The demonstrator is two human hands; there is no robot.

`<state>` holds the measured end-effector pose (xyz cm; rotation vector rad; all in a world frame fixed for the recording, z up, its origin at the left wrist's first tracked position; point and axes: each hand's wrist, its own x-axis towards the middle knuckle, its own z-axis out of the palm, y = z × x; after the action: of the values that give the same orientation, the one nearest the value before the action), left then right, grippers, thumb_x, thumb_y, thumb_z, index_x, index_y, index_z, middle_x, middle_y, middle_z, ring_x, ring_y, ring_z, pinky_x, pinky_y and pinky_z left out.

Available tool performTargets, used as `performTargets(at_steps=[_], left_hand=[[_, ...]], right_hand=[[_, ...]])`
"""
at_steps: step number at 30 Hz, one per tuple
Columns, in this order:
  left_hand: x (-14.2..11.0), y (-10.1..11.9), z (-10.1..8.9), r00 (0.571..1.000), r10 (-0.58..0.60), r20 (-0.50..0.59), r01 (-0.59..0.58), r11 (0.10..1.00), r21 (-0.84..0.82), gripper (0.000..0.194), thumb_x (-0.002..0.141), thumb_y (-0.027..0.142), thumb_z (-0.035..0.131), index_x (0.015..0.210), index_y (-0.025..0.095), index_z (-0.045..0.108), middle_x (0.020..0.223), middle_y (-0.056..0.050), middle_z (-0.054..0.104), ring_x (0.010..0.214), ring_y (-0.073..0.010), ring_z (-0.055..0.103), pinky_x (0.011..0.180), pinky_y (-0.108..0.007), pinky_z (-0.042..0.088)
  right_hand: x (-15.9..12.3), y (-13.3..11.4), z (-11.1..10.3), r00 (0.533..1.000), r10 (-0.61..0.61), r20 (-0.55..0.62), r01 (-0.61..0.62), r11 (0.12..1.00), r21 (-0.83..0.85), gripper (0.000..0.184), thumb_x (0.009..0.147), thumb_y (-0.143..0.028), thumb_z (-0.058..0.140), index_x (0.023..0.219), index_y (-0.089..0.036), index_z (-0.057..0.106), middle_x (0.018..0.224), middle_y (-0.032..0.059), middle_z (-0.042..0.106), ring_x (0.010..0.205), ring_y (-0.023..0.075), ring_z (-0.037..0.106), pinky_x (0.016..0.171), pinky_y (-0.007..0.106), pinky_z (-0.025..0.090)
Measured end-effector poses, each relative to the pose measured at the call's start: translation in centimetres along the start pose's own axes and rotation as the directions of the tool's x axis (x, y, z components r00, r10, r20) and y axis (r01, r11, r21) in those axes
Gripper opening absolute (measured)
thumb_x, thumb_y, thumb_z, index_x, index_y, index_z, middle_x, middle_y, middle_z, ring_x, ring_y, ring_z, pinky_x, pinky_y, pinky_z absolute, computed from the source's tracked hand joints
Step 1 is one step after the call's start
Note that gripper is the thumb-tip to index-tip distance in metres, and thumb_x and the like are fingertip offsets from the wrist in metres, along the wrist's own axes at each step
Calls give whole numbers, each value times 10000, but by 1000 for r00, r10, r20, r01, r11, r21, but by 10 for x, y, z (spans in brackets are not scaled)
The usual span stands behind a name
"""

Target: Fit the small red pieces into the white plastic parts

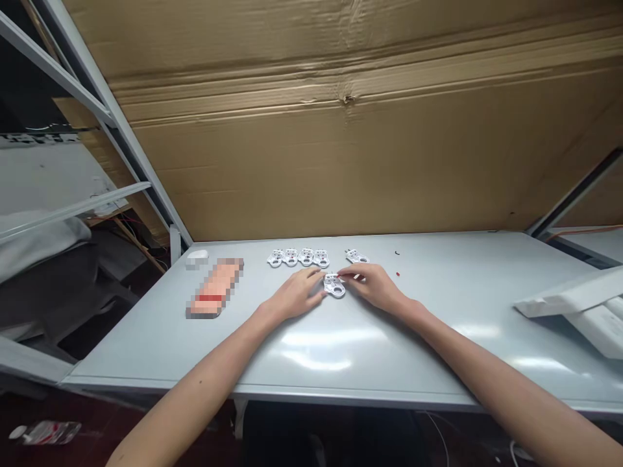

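Note:
A small white plastic part with a round ring at its near end [329, 289] lies on the grey table between my hands. My left hand [298, 293] has its thumb and fingers closed on the part's left side, steadying it. Over the part's upper right edge, my right hand [374, 285] pinches a tiny red piece [339, 276] between thumb and forefinger. Just beyond the right hand rests another white part [357, 255]. Several similar white parts [306, 257] stand in a row behind the left hand, with small red spots on them.
A loose red piece [398, 274] and a small black piece [397, 253] lie to the right. At the left are a white case [197, 259] and a pixelated pinkish flat object [217, 285]. White packaging [579, 298] sits at the right edge; cardboard [341, 168] backs the table.

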<state>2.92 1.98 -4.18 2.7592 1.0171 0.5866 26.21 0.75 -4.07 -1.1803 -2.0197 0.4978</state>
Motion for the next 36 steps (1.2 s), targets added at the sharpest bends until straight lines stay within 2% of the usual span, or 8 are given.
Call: performTargets(at_steps=[3, 8, 14, 19, 28, 33, 36], left_hand=[[-1, 2, 0, 1000, -10, 7, 10, 1000, -9, 428, 967, 333, 528, 1374, 203, 506, 1410, -130, 533, 1294, -294, 514, 1085, -460, 435], [-2, 4, 0, 1000, -18, 18, 18, 1000, -3, 444, 967, 335, 533, 1379, 174, 504, 1414, -156, 527, 1304, -311, 503, 1082, -468, 436], [-2, 6, -1, 999, -39, 33, 40, 999, -26, 460, 983, 393, 514, 1392, 185, 484, 1433, -147, 514, 1315, -306, 496, 1084, -474, 433], [-2, 9, -2, 995, -62, 77, 64, 998, -20, 492, 983, 448, 507, 1387, 167, 481, 1463, -171, 479, 1361, -323, 445, 1113, -484, 401], [-3, 10, -1, 994, -59, 90, 58, 998, 7, 494, 989, 478, 476, 1396, 198, 465, 1467, -148, 470, 1368, -305, 433, 1123, -456, 382], [-3, 12, -4, 992, -72, 103, 70, 997, 22, 499, 999, 485, 447, 1415, 208, 455, 1458, -135, 485, 1356, -292, 449, 1109, -438, 397], [-3, 10, -9, 992, -87, 93, 84, 996, 44, 497, 1011, 492, 416, 1409, 200, 468, 1462, -132, 487, 1347, -282, 462, 1100, -422, 404]], right_hand=[[-1, 0, -1, 995, -100, 25, 102, 988, -118, 256, 914, -270, 520, 973, -248, 768, 964, 78, 766, 844, 246, 693, 795, 399, 528], [-2, 6, -3, 978, -191, 83, 205, 954, -218, 296, 930, -240, 493, 988, -274, 781, 985, 86, 754, 851, 247, 683, 758, 373, 516], [-2, 4, -5, 971, -184, 152, 221, 932, -287, 297, 880, -154, 519, 930, -274, 786, 946, 86, 756, 824, 240, 679, 717, 348, 503], [-2, -5, -3, 967, -190, 169, 242, 893, -379, 305, 902, -122, 481, 892, -224, 768, 897, 101, 734, 777, 215, 651, 667, 303, 460], [-2, -7, -6, 950, -229, 214, 294, 886, -358, 284, 908, -90, 462, 885, -193, 725, 866, 84, 681, 750, 193, 604, 639, 286, 440], [-2, -6, -9, 949, -221, 225, 282, 913, -293, 272, 923, -144, 485, 903, -212, 748, 1016, 106, 653, 832, 210, 623, 710, 330, 494], [-3, -4, -9, 953, -219, 210, 269, 930, -250, 268, 938, -191, 490, 999, -224, 749, 1085, 115, 649, 871, 223, 639, 751, 363, 522]])
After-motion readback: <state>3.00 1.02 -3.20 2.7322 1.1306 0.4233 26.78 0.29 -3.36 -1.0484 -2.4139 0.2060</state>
